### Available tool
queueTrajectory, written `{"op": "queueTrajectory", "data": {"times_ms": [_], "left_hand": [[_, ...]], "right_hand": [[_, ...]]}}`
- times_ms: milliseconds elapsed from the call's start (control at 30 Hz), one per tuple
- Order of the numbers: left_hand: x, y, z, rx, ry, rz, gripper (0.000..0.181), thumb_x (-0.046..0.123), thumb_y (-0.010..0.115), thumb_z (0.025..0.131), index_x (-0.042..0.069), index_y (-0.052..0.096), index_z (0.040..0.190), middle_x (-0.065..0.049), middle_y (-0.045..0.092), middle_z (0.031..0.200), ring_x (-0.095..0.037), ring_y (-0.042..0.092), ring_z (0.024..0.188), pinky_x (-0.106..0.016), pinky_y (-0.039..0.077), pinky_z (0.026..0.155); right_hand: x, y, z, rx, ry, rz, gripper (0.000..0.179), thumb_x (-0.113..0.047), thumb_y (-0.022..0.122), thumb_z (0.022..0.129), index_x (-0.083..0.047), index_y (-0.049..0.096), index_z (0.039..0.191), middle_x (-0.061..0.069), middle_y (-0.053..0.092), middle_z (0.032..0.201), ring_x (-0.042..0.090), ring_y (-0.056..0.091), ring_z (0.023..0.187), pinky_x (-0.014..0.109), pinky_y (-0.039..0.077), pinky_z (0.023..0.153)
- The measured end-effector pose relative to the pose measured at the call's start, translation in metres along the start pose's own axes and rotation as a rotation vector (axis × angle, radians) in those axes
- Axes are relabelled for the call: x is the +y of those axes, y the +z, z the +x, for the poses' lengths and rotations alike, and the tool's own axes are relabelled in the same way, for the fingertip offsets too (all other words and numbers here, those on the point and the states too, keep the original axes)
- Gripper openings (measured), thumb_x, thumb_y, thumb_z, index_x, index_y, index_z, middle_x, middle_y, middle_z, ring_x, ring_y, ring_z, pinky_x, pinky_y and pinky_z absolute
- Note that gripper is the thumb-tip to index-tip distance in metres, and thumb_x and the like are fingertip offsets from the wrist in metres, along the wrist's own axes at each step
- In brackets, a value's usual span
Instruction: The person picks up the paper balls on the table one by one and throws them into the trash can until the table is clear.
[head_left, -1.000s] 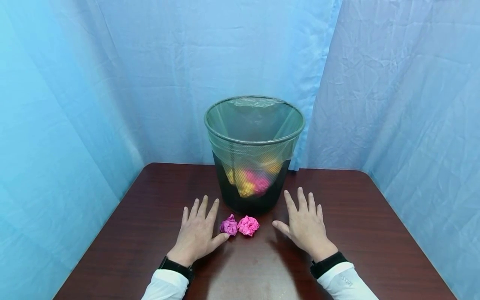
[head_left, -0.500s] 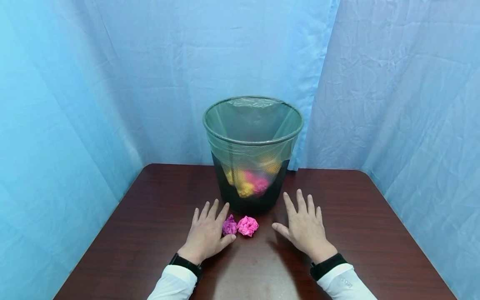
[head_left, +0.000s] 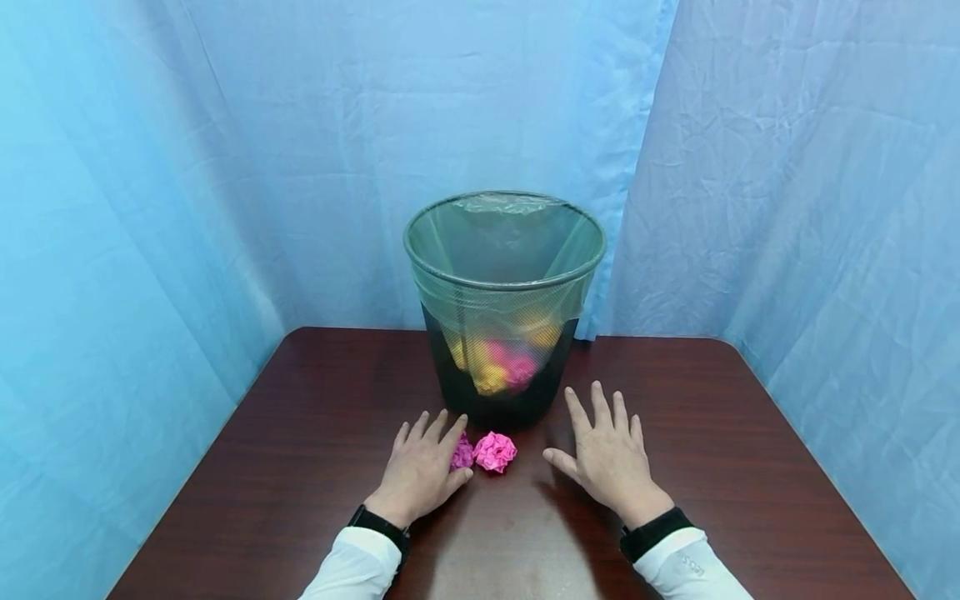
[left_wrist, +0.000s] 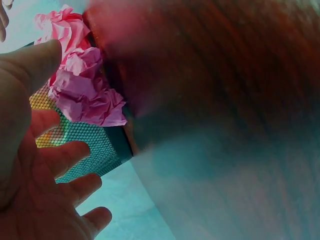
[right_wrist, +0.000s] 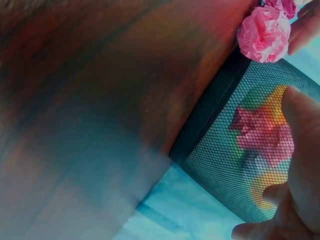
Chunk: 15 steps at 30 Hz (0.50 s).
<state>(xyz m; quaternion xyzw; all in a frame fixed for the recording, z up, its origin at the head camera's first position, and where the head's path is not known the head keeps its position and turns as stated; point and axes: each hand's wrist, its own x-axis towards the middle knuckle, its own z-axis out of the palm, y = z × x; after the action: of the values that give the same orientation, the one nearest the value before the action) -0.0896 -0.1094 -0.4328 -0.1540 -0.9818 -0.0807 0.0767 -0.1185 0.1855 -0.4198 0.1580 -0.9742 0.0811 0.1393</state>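
Observation:
Two crumpled paper balls lie side by side on the table in front of the bin: a purple paper ball [head_left: 462,454] on the left and a pink paper ball [head_left: 496,452] on the right. My left hand [head_left: 422,468] is at the purple ball, thumb and forefinger spread on either side of it and partly covering it in the head view. The left wrist view shows the purple ball [left_wrist: 82,92] beyond the thumb, with the fingers slightly bent. My right hand [head_left: 611,458] is spread palm down, right of the pink ball and apart from it, holding nothing.
A mesh waste bin [head_left: 502,287] with a clear green liner stands behind the balls. Several yellow and pink paper balls [head_left: 517,367] show through its side. Blue curtains [head_left: 360,150] surround the dark wooden table [head_left: 285,467] at the back and sides.
My left hand has moved right to the purple ball, its fingers bending slightly and covering more of it. The right hand has stayed nearly still, and both balls lie where they were.

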Motion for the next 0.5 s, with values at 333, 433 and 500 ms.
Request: {"op": "queueTrajectory", "data": {"times_ms": [333,433,500], "left_hand": [[-0.0007,0.004,-0.001,0.038,0.051,0.001,0.063,0.045,0.068,0.086,0.02,0.054,0.142,-0.014,0.055,0.141,-0.044,0.044,0.13,-0.067,0.031,0.105],[-0.0005,0.005,-0.0008,0.038,0.056,0.003,0.059,0.043,0.068,0.087,0.019,0.056,0.14,-0.013,0.058,0.138,-0.043,0.046,0.128,-0.067,0.031,0.104],[-0.0004,0.0057,-0.0008,0.039,0.061,0.007,0.057,0.042,0.067,0.088,0.019,0.057,0.139,-0.012,0.059,0.136,-0.041,0.048,0.127,-0.067,0.032,0.104]], "right_hand": [[-0.0004,0.0017,-0.0005,-0.019,0.009,-0.003,0.098,-0.075,0.054,0.081,-0.019,0.028,0.156,0.026,0.023,0.158,0.055,0.02,0.139,0.076,0.024,0.102],[-0.0005,0.0015,-0.0005,-0.026,0.012,-0.001,0.098,-0.075,0.054,0.081,-0.019,0.028,0.156,0.026,0.023,0.158,0.054,0.019,0.139,0.076,0.023,0.103],[-0.0005,0.0014,-0.0006,-0.028,0.014,0.003,0.098,-0.075,0.054,0.081,-0.019,0.028,0.156,0.026,0.023,0.158,0.054,0.019,0.139,0.076,0.023,0.103]]}}
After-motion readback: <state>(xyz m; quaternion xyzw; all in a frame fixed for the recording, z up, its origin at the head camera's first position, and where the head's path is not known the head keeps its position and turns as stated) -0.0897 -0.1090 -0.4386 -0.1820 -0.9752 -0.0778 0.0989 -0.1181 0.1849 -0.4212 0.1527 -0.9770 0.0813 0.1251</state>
